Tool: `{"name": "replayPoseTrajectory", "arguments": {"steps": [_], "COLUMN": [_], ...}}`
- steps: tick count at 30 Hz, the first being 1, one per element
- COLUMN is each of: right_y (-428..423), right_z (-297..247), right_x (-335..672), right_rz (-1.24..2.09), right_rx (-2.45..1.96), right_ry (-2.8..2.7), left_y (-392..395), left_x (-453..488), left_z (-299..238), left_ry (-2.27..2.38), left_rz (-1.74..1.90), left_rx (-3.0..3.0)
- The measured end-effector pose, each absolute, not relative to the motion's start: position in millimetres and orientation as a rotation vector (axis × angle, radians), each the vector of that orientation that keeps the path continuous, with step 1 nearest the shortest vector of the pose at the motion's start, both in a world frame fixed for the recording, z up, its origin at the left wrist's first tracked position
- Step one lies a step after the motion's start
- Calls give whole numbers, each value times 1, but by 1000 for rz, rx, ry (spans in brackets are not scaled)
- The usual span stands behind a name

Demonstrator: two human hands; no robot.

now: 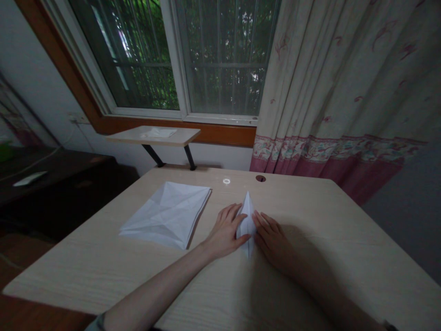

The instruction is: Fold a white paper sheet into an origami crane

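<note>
A narrow, pointed piece of folded white paper (247, 216) lies on the light wooden table (310, 257), its tip pointing away from me. My left hand (225, 232) rests on its left side, thumb pressing the lower part and fingers stretched along the edge. My right hand (272, 239) lies flat against its right side, fingers extended onto the paper. Both hands press the paper down against the table.
A stack of creased white paper sheets (168, 214) lies to the left on the table. A round cable hole (261, 178) and a small white ring (226, 181) sit near the far edge. Behind are a small shelf (155, 136), window, curtain (344, 92) and a dark cabinet (51, 184) at left.
</note>
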State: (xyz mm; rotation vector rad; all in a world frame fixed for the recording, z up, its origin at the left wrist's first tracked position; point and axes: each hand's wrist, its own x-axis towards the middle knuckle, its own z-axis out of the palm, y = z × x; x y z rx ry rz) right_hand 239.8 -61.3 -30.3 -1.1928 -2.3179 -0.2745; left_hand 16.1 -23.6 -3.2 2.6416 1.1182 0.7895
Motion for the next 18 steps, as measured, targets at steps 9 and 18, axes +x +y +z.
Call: {"name": "replayPoseTrajectory", "arguments": {"steps": [9, 18], "right_y": [-58, -56], "right_z": [-35, -42], "right_x": [245, 249], "right_rz": [-268, -156], "right_rx": [-1189, -1211], "right_ry": [-2266, -2135], "left_y": [-24, -25], "left_x": [17, 17], "left_z": [-4, -3], "left_ry": [1129, 1139], "left_rz": [758, 744], "left_rx": [2653, 2656]}}
